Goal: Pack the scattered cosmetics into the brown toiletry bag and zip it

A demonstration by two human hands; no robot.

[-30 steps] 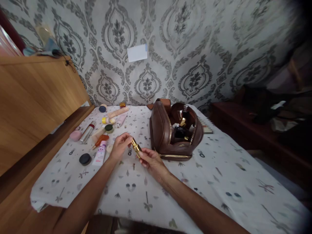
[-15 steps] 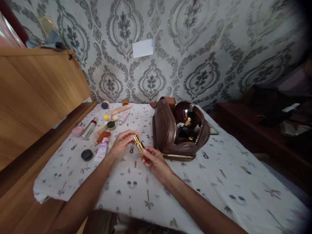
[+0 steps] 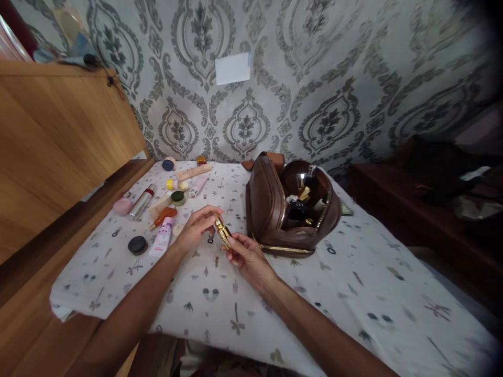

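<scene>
A small shiny gold tube [image 3: 223,232] is held between both hands above the cloth-covered table. My left hand [image 3: 198,226] pinches its upper left end with the fingertips. Around its lower right end the fingers of my right hand [image 3: 247,256] are closed. Just right of the hands stands a brown leather bag [image 3: 263,201], unzipped, with a black item [image 3: 298,210] and some gold pieces inside. To the left of my left hand lie a white and purple tube [image 3: 162,236] and a round black container [image 3: 137,245].
More cosmetics lie at the back left, among them a silver and red tube [image 3: 143,203], a pink round item [image 3: 122,206] and an orange item [image 3: 165,215]. A wooden panel [image 3: 70,115] borders the left side. Behind is a patterned wall.
The camera view has tilted and shifted slightly. Both hands keep hold of the gold tube in nearly the same pose.
</scene>
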